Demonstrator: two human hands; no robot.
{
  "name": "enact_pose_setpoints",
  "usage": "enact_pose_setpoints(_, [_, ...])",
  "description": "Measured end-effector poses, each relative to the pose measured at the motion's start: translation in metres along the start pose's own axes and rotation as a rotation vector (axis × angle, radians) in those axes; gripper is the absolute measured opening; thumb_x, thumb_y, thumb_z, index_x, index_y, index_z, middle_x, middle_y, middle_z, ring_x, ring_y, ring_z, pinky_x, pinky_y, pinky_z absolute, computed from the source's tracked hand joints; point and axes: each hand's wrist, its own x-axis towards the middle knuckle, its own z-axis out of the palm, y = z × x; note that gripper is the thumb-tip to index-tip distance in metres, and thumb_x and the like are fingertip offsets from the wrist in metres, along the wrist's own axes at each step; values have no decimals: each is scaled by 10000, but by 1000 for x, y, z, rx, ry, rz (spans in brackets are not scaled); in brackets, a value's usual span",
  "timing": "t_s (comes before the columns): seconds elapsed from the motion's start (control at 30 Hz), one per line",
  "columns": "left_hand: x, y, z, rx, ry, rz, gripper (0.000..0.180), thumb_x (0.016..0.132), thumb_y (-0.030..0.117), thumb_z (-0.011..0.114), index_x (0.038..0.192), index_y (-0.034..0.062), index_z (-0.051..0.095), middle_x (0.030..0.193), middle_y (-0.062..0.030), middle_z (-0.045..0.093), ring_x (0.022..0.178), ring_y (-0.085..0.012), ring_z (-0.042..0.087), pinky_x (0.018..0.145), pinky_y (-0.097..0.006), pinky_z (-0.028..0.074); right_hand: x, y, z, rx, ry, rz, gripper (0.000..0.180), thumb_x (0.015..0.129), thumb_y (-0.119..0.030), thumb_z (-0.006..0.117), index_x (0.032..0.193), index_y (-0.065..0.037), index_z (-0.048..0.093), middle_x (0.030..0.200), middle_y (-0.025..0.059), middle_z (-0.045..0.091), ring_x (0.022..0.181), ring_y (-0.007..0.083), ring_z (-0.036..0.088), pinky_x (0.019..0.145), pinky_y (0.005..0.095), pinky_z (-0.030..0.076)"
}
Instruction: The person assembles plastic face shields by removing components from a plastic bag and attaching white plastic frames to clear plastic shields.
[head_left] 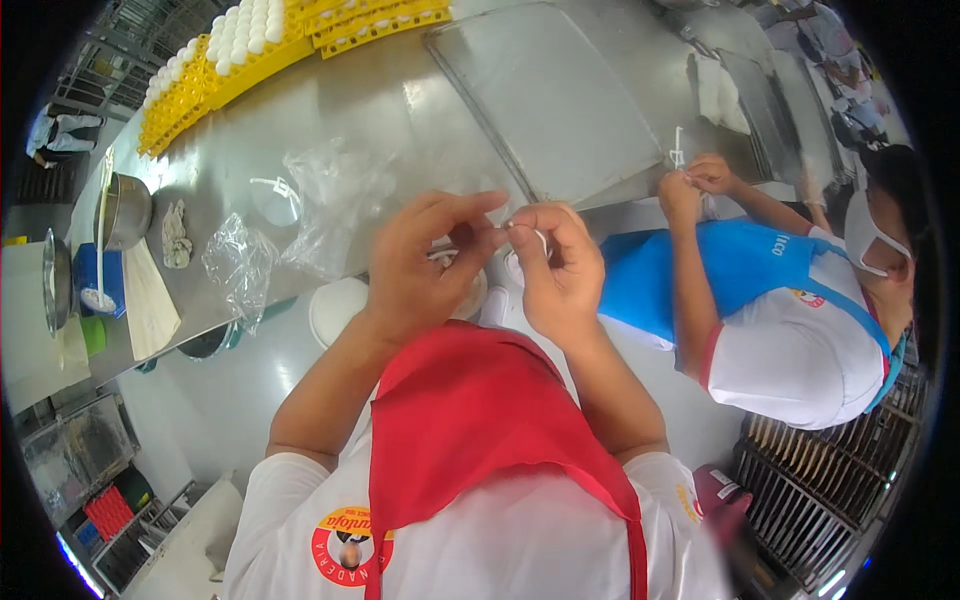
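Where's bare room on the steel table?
Bare steel table shows between the yellow egg trays, the metal tray and the clear plastic bag; the metal tray looks free too. Crowded: left end, with metal bowl and crumpled cloth, and beside the left hand.

This is a commercial food kitchen, most likely a bakery. A long metal worktop (350,110) carries yellow egg trays (180,112) filled with white eggs (245,35), a broad metal sheet (555,100) and a steel bowl (128,212). Slatted racks (800,480) stand behind 2 people in uniform white shirts, their red apron (460,410) and blue apron (725,265) matching in cut; the co-worker wears a white face mask (866,235).
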Motion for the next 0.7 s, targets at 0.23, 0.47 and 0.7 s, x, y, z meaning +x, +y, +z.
enact_pose_setpoints(0.23, [-30,-139,4,512,151,-142,438,895,218,852,1292,107,707,1210,-113,675,1074,-252,657,964,-409,528,-1,88,-38,-279,46,173,209,1041,-231,708,1067,-24,725,818,12,646,754,74,581,669,245,461])
enact_pose_setpoints(0.47, [-111,-170,27,665,122,-66,463,845,238,867,1262,144,691,1330,-119,620,1240,-360,556,1084,-487,417,-114,231,-63,-60,46,835,185,1035,-223,706,1094,-49,721,894,13,707,676,87,589,613,257,498])
enact_pose_setpoints(0.7, [-217,-238,-3,614,-216,-371,403,868,187,839,1222,67,686,1204,-151,663,1174,-356,603,1018,-469,491,-232,283,-119,-175,170,1113,141,1023,-168,667,1062,-47,729,937,16,718,671,80,551,614,246,467])
